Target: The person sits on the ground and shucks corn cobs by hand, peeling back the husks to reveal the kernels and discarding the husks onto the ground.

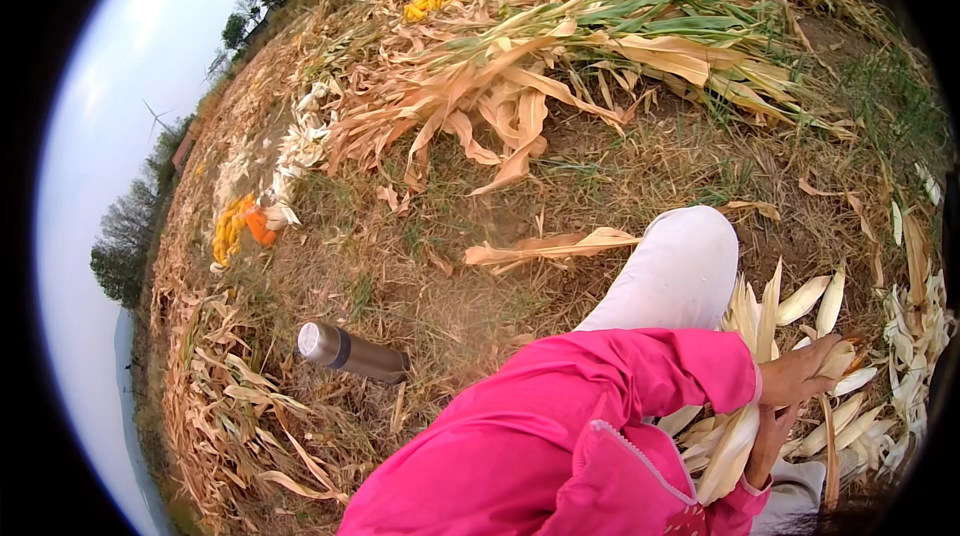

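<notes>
At the lower right, my left hand (802, 371), in a pink sleeve, is closed around the upper part of an ear of corn in pale husk (834, 360). Just below it my right hand (770, 435) is partly hidden by the left forearm and by husk leaves; it lies against the same bundle, and its fingers are hard to make out. Dry corn husks (731, 453) fan out below and beside both hands. More loose pale husks (840, 423) lie on the ground to the right, near my bent knee (675, 266) in light trousers.
A steel thermos flask (364, 356) lies on the dry grass to the left. Cut corn stalks (480, 100) with tan and green leaves are heaped ahead. Husked yellow ears (231, 228) lie at the far left beside an orange item (260, 227); more yellow ears (433, 3) lie farther off.
</notes>
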`<state>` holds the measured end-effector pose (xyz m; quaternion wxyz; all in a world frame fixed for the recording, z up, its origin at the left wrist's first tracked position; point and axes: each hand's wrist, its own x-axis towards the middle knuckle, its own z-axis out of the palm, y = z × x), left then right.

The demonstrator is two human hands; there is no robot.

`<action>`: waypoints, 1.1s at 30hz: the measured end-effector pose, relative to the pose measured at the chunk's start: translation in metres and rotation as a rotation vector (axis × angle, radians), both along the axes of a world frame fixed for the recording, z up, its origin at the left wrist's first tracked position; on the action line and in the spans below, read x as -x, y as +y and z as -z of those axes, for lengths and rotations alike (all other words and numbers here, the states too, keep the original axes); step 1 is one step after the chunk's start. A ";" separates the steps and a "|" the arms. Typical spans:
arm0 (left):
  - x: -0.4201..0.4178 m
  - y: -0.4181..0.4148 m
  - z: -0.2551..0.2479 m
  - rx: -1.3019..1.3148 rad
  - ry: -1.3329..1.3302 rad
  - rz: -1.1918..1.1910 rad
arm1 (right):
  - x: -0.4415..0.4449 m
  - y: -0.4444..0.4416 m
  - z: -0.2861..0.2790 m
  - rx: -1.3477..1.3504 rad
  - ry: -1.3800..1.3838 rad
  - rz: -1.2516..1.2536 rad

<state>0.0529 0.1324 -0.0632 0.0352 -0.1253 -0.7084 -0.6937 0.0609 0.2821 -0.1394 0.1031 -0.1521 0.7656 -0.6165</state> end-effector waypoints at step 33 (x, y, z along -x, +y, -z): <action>0.040 0.021 0.043 -0.198 0.118 -0.387 | -0.014 -0.014 0.002 0.148 -0.072 0.084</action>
